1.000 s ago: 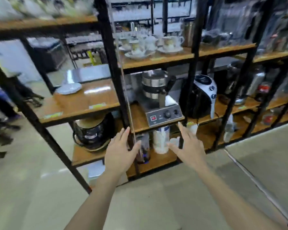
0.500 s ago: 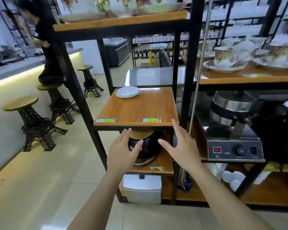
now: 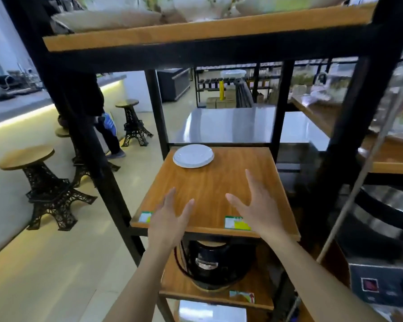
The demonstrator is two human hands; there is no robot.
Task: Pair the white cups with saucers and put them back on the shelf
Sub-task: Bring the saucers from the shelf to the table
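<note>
A stack of white saucers (image 3: 193,155) lies at the back left of a wooden shelf board (image 3: 219,182) in a black metal rack. My left hand (image 3: 170,219) hovers over the board's front edge, fingers spread, holding nothing. My right hand (image 3: 256,205) is beside it over the front right of the board, also open and empty. Both hands are well short of the saucers. No white cup shows on this board.
Black rack posts (image 3: 356,145) frame the board. A dark round appliance (image 3: 214,263) sits on the shelf below. White dishes (image 3: 107,19) rest on the shelf above. Tower-shaped stools (image 3: 47,189) and a person's legs (image 3: 107,135) are at the left. A steel table (image 3: 237,124) stands behind.
The view has swung left and closer to the shelf with the saucers. Both hands have risen from below the board's front edge to over its front part, staying open.
</note>
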